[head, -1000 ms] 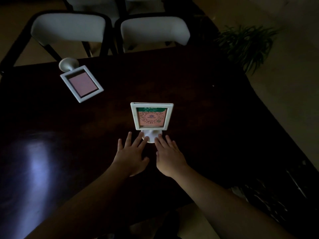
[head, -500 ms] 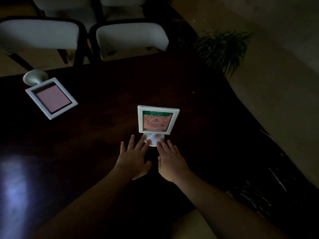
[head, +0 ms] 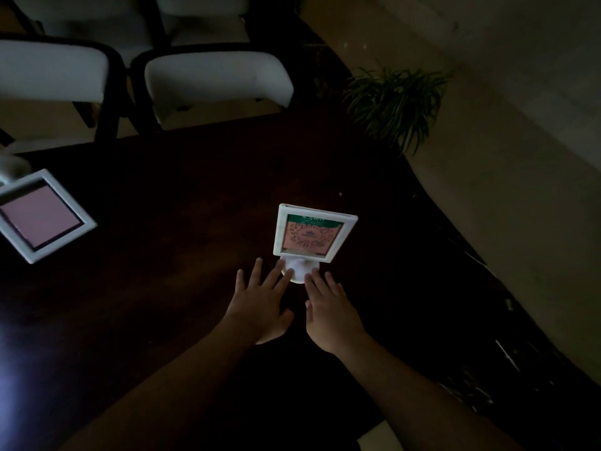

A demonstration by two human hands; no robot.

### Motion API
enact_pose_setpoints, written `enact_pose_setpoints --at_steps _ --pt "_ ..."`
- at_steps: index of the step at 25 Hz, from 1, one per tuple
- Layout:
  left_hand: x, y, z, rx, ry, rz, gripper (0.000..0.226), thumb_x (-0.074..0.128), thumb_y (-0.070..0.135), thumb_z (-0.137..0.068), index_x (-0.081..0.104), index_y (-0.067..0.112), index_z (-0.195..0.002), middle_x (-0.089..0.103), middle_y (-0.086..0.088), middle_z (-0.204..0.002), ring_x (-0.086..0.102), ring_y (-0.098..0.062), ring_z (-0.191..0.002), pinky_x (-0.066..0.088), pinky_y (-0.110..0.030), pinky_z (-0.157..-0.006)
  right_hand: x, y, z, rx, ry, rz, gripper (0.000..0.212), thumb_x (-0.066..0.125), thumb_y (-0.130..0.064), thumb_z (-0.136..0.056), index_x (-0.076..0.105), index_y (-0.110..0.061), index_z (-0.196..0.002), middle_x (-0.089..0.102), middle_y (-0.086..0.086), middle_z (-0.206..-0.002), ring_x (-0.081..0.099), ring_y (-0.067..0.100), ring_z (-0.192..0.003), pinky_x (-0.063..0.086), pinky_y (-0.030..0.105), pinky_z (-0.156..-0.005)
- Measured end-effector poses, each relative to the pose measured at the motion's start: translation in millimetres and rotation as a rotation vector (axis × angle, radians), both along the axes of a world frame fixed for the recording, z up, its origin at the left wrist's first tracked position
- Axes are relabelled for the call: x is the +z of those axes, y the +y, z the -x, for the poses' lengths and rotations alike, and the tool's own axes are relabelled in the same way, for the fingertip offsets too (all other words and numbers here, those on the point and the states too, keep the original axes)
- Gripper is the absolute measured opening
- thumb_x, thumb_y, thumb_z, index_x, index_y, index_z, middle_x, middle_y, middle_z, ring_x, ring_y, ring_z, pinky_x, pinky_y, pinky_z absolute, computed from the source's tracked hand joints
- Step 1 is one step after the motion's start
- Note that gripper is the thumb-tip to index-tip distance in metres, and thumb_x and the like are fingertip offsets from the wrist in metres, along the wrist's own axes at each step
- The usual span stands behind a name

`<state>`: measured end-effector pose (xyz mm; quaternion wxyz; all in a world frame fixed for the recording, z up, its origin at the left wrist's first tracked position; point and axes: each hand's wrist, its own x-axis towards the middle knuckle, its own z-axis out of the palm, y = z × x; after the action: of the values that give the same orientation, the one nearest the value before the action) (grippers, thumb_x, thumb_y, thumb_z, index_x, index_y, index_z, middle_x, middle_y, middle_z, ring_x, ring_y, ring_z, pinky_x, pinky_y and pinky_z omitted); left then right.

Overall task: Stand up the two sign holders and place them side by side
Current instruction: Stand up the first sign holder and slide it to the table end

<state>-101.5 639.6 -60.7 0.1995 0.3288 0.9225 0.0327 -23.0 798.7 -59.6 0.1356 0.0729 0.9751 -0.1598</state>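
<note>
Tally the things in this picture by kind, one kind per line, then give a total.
Sign holders: 2 (one upright, one lying flat)
Chairs: 2 ()
Plant: 1
Table: 1
Total: 6

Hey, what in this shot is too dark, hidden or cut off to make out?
- Head view: print on the standing sign holder is too small and dim to read.
- Lying sign holder: base cut off by the left edge.
- Left hand and right hand: fingertips cover part of the round base.
</note>
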Motion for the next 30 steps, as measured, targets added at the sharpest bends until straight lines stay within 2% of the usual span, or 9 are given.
enact_pose_setpoints --at_steps 12,18,30 --pt "-2 128 27 0.040 0.029 0.042 0.087 0.031 0.064 -0.081 -0.010 0.036 -0.153 -0.020 0.008 -0.161 -0.023 -0.037 -0.144 -0.004 -0.067 -0.111 -6 126 31 0.011 0.057 0.033 0.061 0.035 -0.027 -0.103 0.011 -0.014 -0.157 0.004 0.005 -0.168 -0.001 0.025 -0.153 0.003 0.042 -0.122" --pt "-4 175 44 0.026 0.036 0.047 0.089 0.033 0.064 -0.082 -0.011 0.034 -0.153 -0.021 0.007 -0.161 -0.022 -0.038 -0.144 -0.003 -0.067 -0.112 -9 168 44 -0.011 0.066 0.041 0.061 0.035 -0.027 -0.102 0.013 -0.013 -0.157 0.006 0.006 -0.168 0.000 0.027 -0.153 0.007 0.045 -0.123" --pt "-8 213 79 0.017 0.052 0.042 0.087 0.032 0.064 -0.080 -0.009 0.038 -0.152 -0.016 0.008 -0.162 -0.020 -0.038 -0.144 -0.004 -0.067 -0.110 -10 204 71 -0.027 0.067 0.037 0.060 0.033 -0.028 -0.103 0.012 -0.013 -0.157 0.006 0.006 -0.167 -0.001 0.027 -0.153 0.007 0.046 -0.123"
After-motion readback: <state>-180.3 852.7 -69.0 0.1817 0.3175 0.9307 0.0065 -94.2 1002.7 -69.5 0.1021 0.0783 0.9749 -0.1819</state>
